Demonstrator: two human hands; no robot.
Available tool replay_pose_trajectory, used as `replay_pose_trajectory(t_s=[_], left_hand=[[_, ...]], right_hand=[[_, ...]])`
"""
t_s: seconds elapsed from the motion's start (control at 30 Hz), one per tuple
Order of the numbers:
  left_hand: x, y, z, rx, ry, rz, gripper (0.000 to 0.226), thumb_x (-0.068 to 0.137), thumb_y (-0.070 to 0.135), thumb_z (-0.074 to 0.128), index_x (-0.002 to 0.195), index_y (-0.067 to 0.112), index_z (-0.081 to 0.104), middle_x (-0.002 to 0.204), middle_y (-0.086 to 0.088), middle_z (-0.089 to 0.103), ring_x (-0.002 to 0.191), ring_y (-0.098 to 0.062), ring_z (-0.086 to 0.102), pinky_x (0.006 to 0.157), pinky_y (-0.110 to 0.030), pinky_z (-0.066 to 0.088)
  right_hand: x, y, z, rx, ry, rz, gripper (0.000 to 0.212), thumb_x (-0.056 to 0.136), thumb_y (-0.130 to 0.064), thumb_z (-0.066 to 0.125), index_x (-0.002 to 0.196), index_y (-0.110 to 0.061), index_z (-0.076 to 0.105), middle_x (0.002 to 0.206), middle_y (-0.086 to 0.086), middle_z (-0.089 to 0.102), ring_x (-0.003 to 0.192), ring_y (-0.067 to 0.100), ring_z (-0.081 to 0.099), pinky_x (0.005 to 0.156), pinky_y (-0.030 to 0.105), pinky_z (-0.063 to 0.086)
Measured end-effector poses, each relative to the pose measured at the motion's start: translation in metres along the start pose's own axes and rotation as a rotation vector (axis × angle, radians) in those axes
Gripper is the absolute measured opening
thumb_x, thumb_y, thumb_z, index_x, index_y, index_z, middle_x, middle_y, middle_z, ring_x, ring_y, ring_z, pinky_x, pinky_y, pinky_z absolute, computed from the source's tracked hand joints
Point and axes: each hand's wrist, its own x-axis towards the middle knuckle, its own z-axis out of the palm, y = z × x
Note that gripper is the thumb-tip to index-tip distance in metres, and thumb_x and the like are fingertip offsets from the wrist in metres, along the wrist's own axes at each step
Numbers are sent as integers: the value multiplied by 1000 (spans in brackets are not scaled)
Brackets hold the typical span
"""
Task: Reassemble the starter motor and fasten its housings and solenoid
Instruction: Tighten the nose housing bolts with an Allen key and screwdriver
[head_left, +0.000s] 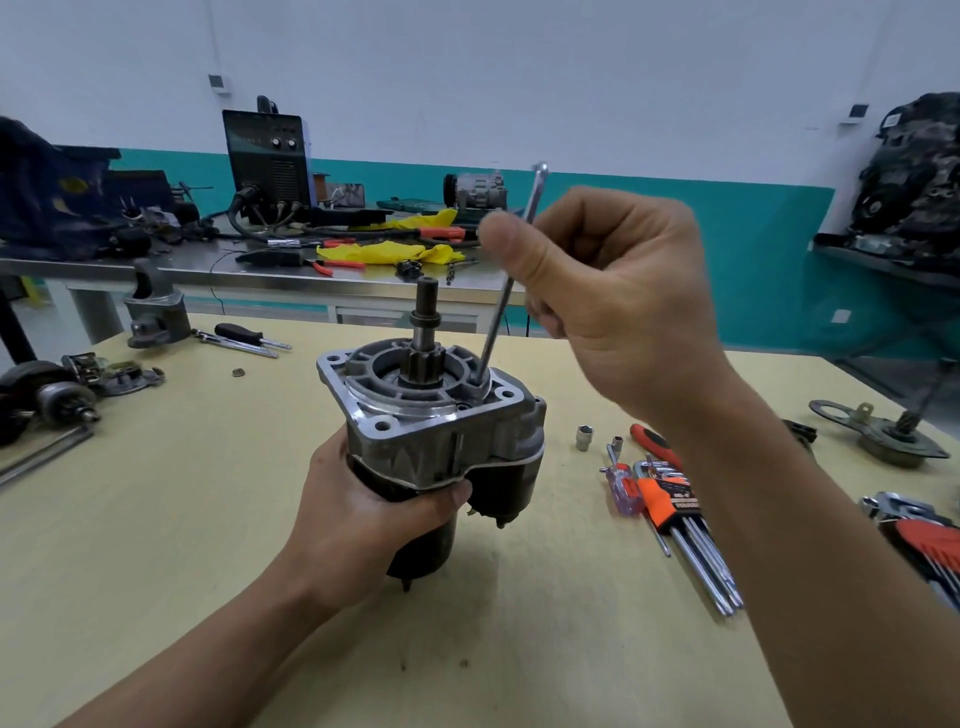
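— Two hands busy?

— Both. Gripped the starter motor (431, 431) round its dark body with the left hand (363, 514), with curled fingers and the thumb against the aluminium housing.

— Set down on the counter (208, 519)?

— Held upright, slightly tilted, low over the middle of it; couldn't tell whether touching. Pointed its pinion shaft (427, 332) straight up.

— And with the right hand (613, 306)?

— Clamped on a long L-shaped key (498, 312), pinched high on the shank between thumb and curled fingers. Leaned the key down and leftward, with the tip planted in the housing face just right of the pinion.

— Anything else lying about?

— Saw an orange-holdered hex key set (675, 514) and two small sockets (584, 437) on the counter right of the motor. Spotted a black-handled screwdriver (236, 331) and a loose nose housing (156, 317) by the far left edge, well apart from the motor.
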Motion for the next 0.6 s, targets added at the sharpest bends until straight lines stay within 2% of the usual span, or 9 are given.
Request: replay_pose_trajectory(t_s=[0.1, 0.23, 0.37, 0.5, 0.6], left_hand=[[0, 1, 0, 7, -2, 9, 51, 61, 29, 81, 110, 30, 70, 109, 9, 75, 103, -7, 69, 80, -11, 52], [0, 0, 0, -4, 2, 4, 49, 61, 28, 81, 109, 29, 71, 108, 9, 75, 103, -7, 70, 80, -11, 51], [0, -1, 0, 2, -3, 3, 50, 61, 28, 81, 110, 30, 71, 109, 10, 75, 104, -7, 69, 81, -11, 51], [0, -2, 0, 11, -2, -4, 55, 60, 30, 82, 113, 24, 69, 110, 10, 75, 105, -7, 69, 81, -10, 51], [0, -2, -1, 17, -5, -3, 56, 60, 31, 81, 114, 22, 68, 110, 10, 74, 105, -7, 69, 81, -10, 51]], right_hand=[[1, -4, -7, -16, -132, 55, 17, 92, -6, 63, 74, -6, 66, 53, -3, 56, 43, 7, 47, 42, 16, 38], [0, -2, -9, -23, -232, 106, 21, 98, -9, 55, 81, -8, 67, 58, -1, 56, 47, 5, 49, 45, 13, 39], [0, 1, -7, -75, -298, 109, 22, 97, -13, 51, 82, -11, 67, 58, -4, 54, 50, 5, 48, 48, 13, 38], [0, 3, -6, -99, -346, 121, 22, 98, -13, 50, 83, -14, 66, 58, -10, 52, 51, 6, 46, 49, 15, 37], [1, 2, -7, -121, -370, 111, 22, 99, -14, 48, 87, -14, 67, 61, -3, 51, 53, 9, 45, 51, 17, 38]])
